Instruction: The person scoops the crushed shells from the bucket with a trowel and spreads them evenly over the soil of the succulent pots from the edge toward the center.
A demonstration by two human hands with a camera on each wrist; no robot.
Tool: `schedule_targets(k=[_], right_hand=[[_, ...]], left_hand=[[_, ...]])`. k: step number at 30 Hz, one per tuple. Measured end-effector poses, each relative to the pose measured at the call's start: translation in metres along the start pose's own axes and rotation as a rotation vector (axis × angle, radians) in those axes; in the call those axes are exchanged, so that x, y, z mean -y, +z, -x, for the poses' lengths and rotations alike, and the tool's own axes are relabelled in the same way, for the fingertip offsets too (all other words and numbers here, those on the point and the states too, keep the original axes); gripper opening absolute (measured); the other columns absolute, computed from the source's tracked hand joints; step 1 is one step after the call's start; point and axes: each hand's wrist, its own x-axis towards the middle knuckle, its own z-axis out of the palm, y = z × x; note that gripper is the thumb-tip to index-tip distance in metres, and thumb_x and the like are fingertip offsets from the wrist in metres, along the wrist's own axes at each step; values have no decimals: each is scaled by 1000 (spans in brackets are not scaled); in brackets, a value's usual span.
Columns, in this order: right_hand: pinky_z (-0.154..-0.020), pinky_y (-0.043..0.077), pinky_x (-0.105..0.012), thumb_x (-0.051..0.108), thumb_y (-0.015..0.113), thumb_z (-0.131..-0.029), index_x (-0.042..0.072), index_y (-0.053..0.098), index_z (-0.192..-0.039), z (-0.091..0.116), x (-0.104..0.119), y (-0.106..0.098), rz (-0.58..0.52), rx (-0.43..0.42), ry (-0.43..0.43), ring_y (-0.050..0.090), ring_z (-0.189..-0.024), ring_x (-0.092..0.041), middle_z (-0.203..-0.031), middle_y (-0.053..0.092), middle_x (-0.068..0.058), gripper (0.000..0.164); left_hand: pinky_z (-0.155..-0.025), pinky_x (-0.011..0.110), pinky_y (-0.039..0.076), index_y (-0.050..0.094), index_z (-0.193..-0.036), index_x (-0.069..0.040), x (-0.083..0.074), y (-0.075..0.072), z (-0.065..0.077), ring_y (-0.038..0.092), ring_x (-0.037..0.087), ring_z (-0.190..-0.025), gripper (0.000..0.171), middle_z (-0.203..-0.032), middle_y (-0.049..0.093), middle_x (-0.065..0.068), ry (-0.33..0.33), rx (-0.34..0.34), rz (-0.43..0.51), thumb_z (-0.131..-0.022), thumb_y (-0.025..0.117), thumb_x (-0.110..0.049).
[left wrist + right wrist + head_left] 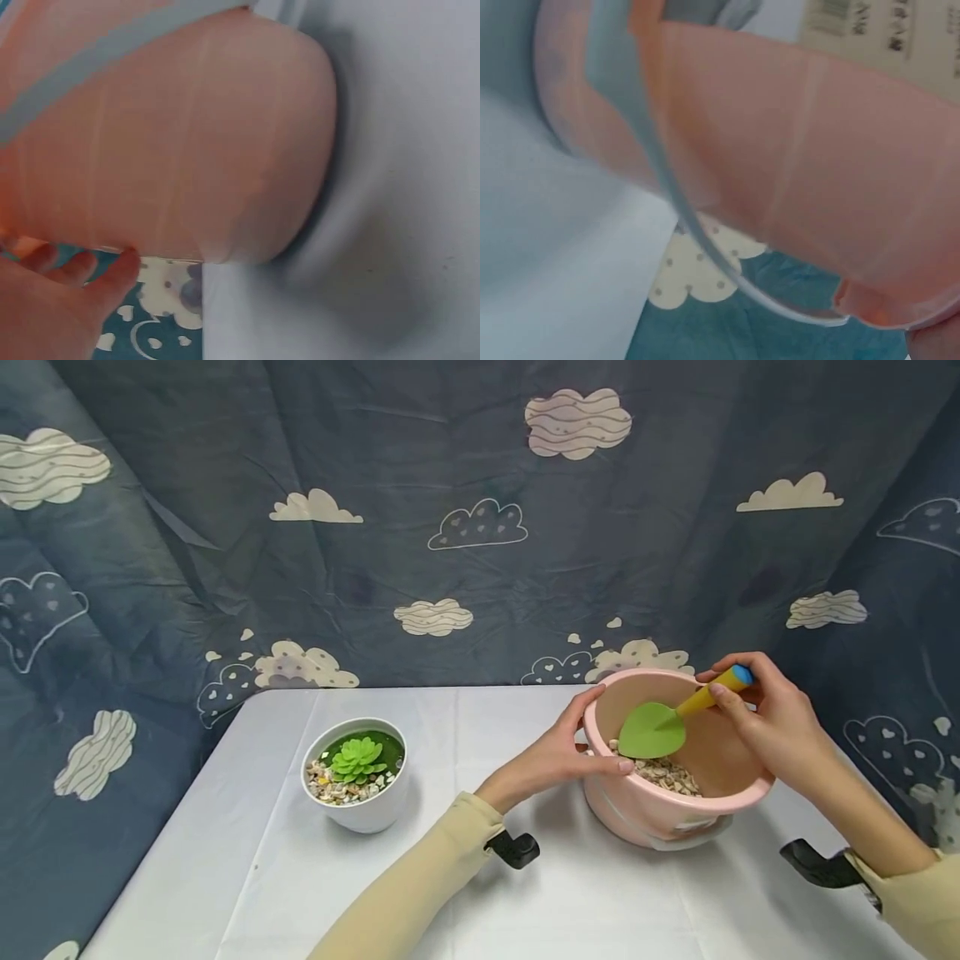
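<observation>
A pink bucket (626, 802) stands on the table at the right, with small pale stones (669, 776) in its bottom. My left hand (547, 760) holds its left side, thumb at the rim and fingers along the outer wall. In the left wrist view those fingers (116, 279) touch the bucket wall (187, 135). Between thumb and fingers, my right hand (780, 722) grips a toy shovel (651, 732) by its yellow, blue-tipped handle. The green blade is tilted inside the bucket, above the stones. The right wrist view shows mostly bucket wall (795, 150); the shovel is hidden there.
Left of the bucket, a white pot (367, 814) holds a green succulent and pebbles. A grey bucket handle (660, 169) hangs down the bucket's outside. The white-covered table (300, 893) meets a dark cloud-patterned curtain (375, 585) behind and at the sides.
</observation>
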Motion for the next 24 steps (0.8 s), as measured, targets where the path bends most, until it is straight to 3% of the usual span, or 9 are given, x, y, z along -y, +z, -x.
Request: schedule_targets(k=[5,14,18,24], right_hand=[[-73,44,-4,10,62,-97,6,52,-124,1,-5,-4,48,41,-10,53,-90,15,-114,62,-12,29],[-64,49,-12,19,70,-92,13,58,-111,-5,-5,-13,208,199,-34,63,-77,-18,-96,66,-8,23],[-63,51,-15,18,73,-90,16,60,-109,-7,-3,-14,240,242,-78,61,-75,-17,-92,68,-4,23],[-60,51,-16,10,74,-88,14,60,-109,-4,-1,-21,243,224,-102,64,-74,-16,-92,67,-7,25]], left_hand=[[-106,27,32,18,-155,-39,5,4,-2,28,10,-141,95,-155,24,-13,-11,8,36,-80,77,-28],[-102,27,38,21,-153,-39,8,1,0,34,14,-138,93,-155,26,-10,-12,-7,64,-81,78,-22],[-100,27,39,23,-153,-40,9,0,2,34,15,-138,92,-155,27,-10,-20,-9,62,-81,77,-22],[-97,25,42,24,-153,-38,7,0,-1,35,16,-138,91,-155,27,-10,14,8,83,-81,77,-19]])
